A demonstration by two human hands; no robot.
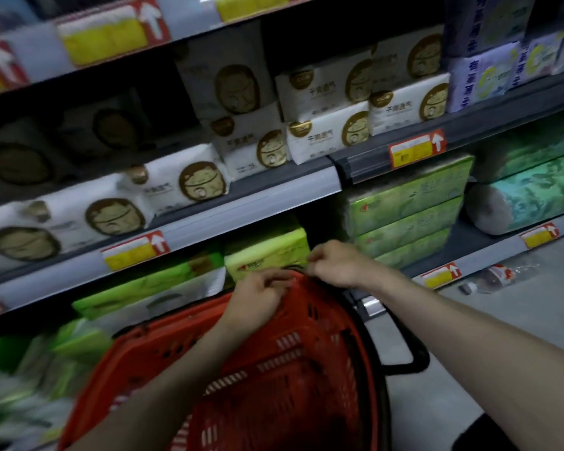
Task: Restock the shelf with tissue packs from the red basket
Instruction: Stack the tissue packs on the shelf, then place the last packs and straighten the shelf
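Red slotted plastic: basket, tilted, its far rim raised against the shelving.

Left fingers: curled together over the far rim, gripping it. Your left hand lies on the left part of that rim, forearm running back across the basket's near left corner.

Right fingers: bunched together, pinching the thin black handle where it arcs over the far rim. Your right hand sits just above the rim's right end; blur hides the exact hold.

Second handle: black loop, hanging off the basket's right side.

Green pack: in the bay under the front edge of the grey shelf, just beyond the far rim, showing between your two hands.

Green stack: in the bay to the right.

White packs, gold ovals: in rows on the shelf, to its front edge.

Price tag, red and yellow: on that edge, left of your hands.

Bottle: on the floor, lying at the foot of the right bay.
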